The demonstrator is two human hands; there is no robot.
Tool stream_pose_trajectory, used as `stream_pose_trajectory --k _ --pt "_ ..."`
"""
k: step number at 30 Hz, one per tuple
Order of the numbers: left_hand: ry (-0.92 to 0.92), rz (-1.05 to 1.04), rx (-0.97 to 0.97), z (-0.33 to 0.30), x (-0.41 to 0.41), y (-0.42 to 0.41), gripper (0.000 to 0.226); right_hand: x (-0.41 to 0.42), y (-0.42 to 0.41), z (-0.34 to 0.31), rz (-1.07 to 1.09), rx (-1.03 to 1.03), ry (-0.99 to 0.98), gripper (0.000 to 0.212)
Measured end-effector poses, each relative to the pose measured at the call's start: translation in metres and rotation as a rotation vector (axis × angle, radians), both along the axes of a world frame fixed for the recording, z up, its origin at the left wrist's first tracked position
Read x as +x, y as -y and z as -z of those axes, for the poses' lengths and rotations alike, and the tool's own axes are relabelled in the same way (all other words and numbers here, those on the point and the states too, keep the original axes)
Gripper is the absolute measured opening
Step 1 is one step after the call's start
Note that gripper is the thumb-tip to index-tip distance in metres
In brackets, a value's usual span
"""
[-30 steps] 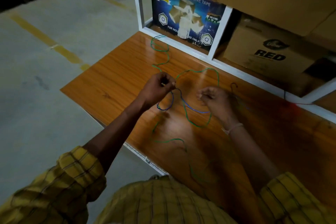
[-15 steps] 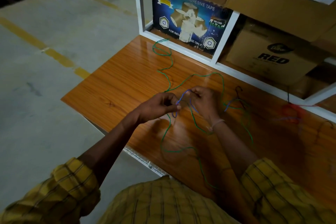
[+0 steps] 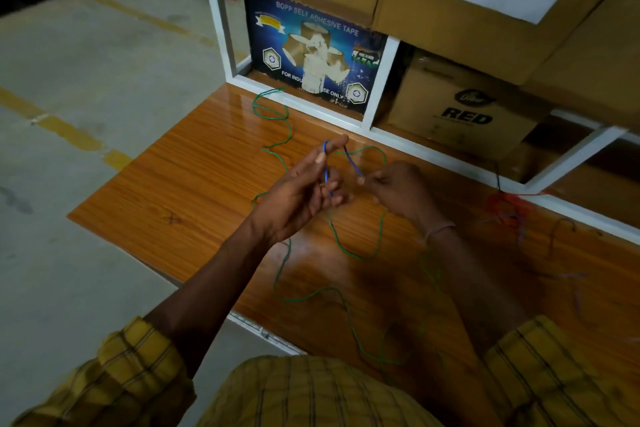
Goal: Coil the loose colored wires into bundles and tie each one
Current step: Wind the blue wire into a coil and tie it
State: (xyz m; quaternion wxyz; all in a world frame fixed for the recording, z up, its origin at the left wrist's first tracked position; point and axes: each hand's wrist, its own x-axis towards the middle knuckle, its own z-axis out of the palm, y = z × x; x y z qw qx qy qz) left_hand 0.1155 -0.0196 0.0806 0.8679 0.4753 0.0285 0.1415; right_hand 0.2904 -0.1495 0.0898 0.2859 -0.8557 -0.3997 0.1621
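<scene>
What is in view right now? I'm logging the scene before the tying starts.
blue wire: one, blue, looped over the left fingers, other end pinched by the right hand
green wire: one, green, loose across the table
red wire: one tangle, red, far right by the shelf frame
table: one, orange-brown wood
tape box: one, dark blue, in the shelf
cardboard box: one, brown, printed RED
left hand: raised, fingers extended
right hand: pinching

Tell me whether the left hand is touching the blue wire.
Touching. The head view shows the blue wire looped over the raised fingertips of the left hand and running down between its fingers; the right hand pinches its other end.
</scene>
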Motion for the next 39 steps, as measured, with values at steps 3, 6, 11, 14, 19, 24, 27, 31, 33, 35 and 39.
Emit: stream_pose_trajectory --k 3,6,11,14,19,24,27,31,33,35,39 --pt "0.062 -0.002 -0.177 -0.01 0.016 0.006 0.048 -0.003 0.02 -0.009 -0.126 -0.095 0.087 0.044" --pt "0.078 -0.05 -0.304 -0.012 0.032 0.01 0.04 -0.009 0.042 -0.008 -0.239 -0.078 0.187 0.048" --pt "-0.04 -0.277 -0.365 -0.011 0.064 0.02 0.023 -0.022 0.076 -0.01 -0.441 -0.059 0.179 0.028" --pt "-0.126 -0.289 -0.233 -0.008 0.077 0.03 0.025 -0.026 0.091 -0.024 -0.479 -0.028 0.149 0.024" --pt "-0.24 -0.235 0.585 -0.005 0.075 0.053 0.043 -0.015 0.113 -0.051 -0.364 0.129 -0.135 0.015" --pt "-0.187 -0.051 0.833 -0.019 0.07 0.072 0.051 0.016 0.128 -0.076 -0.293 0.264 -0.192 0.006" --pt "-0.179 0.004 0.723 -0.026 0.069 0.079 0.049 0.037 0.136 -0.084 -0.242 0.369 -0.186 0.009" --pt "-0.125 0.122 0.398 -0.036 0.072 0.081 0.05 0.059 0.136 -0.077 -0.115 0.467 -0.148 0.013" --pt "-0.124 0.227 0.239 -0.041 0.073 0.08 0.046 0.064 0.136 -0.069 -0.054 0.5 -0.153 0.015" --pt "-0.134 0.342 0.091 -0.046 0.073 0.079 0.045 0.065 0.135 -0.062 -0.024 0.522 -0.163 0.016" --pt "-0.098 0.434 -0.177 -0.052 0.075 0.079 0.044 0.056 0.134 -0.047 0.039 0.536 -0.211 0.014"
